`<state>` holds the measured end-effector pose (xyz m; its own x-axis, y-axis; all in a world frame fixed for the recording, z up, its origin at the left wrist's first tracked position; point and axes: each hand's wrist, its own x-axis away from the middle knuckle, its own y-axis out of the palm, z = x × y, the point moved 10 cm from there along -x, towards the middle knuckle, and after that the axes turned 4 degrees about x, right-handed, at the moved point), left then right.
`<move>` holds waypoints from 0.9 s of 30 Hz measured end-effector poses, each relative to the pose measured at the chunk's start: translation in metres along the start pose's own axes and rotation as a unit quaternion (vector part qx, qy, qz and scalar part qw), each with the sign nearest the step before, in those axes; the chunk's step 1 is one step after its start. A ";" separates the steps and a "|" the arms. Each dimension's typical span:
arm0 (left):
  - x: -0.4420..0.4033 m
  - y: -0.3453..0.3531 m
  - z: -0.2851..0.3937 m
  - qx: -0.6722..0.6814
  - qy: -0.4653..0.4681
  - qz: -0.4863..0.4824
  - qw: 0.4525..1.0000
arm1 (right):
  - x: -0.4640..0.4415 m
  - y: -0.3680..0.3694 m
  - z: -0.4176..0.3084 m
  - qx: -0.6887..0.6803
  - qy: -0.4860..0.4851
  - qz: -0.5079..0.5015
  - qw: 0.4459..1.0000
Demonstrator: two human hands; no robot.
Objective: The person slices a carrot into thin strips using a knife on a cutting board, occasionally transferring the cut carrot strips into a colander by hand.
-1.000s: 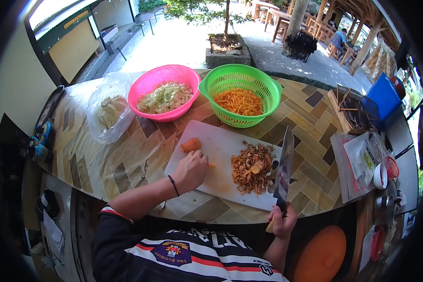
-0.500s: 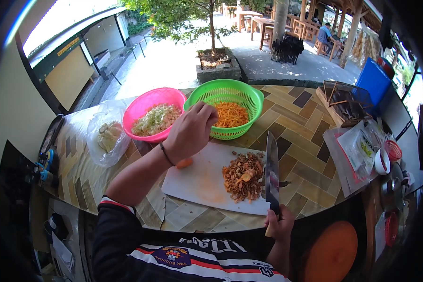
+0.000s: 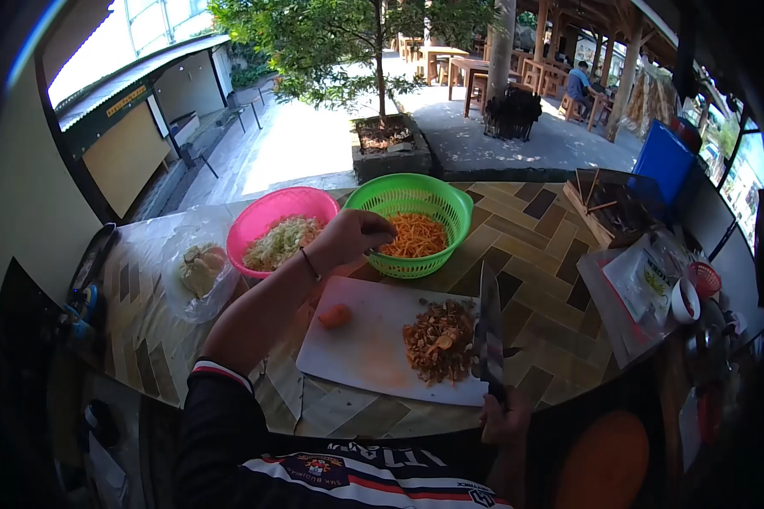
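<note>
My left hand is over the near left rim of the green colander, fingers pinched together; anything between them is too small to make out. Shredded carrot fills the colander's bottom. My right hand grips a large knife by its handle, blade pointing away from me along the right edge of the white cutting board. On the board lie a pile of brownish chopped pieces and an orange carrot piece. Left of the colander, a pink basin contains pale green shreds.
A clear plastic bag with something pale inside lies at the left. To the right are a wooden-framed box, plastic packets and a white bowl. An orange round stool stands below the table's right edge. A person sits far off.
The view has tilted up, so the table appears lower. My left hand has turned, its pinched fingertips now pointing right over the colander, and more of the carrot piece shows. The knife stays in my right hand.
</note>
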<state>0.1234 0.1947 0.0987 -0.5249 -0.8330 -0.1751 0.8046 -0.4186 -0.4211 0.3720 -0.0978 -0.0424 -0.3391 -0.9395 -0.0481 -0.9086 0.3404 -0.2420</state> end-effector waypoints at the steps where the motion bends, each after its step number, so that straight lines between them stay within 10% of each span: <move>1: 0.001 0.001 -0.007 0.058 -0.019 -0.026 0.998 | -0.001 -0.001 0.002 0.006 -0.002 0.001 1.000; 27: 0.112 0.040 0.037 0.662 -0.027 -0.220 0.716 | -0.005 -0.001 0.008 -0.043 0.049 0.043 0.997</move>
<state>0.1069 0.0718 0.0949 -0.8258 -0.5128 -0.2347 0.1420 -0.5919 0.7934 0.3767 -0.0934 -0.0491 -0.4349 -0.8999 0.0318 -0.8915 0.4253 -0.1560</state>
